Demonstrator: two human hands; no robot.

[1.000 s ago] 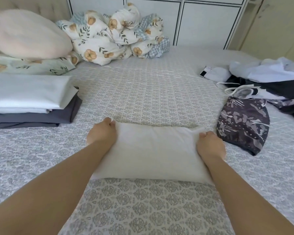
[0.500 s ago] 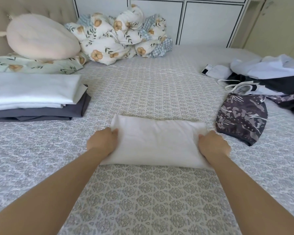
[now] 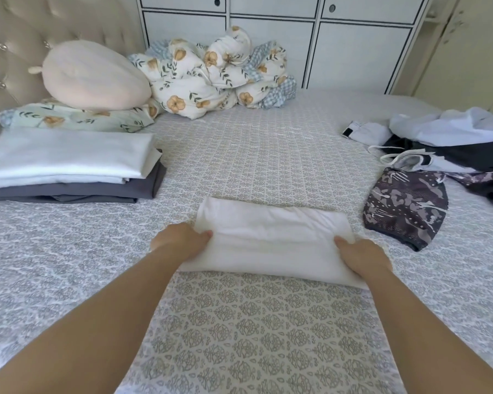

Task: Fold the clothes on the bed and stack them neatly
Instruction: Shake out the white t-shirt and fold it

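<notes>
Head view: the white garment, already folded into a compact rectangle, lies on the bed about midway across, a little nearer the front edge than the far one. The left hand pinches its left end with curled fingers, and the right hand grips its right end the same way; both hold cloth rather than lying flat on it.

The folded stack of white and grey pieces sits by the bed's left edge, below the headboard. The unfolded pile lies along the right edge, with a patterned dark piece just beside the white garment's right end.

As a judgement, the risk is in carrying the rectangle to the stack. Held only at its two ends, the middle could sag and the inner layers slip open. It could also land askew on the stack, overhanging one side and spoiling the neat edge. The right end may brush the patterned piece on lifting.

No containers are in view; the cabinet doors behind the bed are closed.
</notes>
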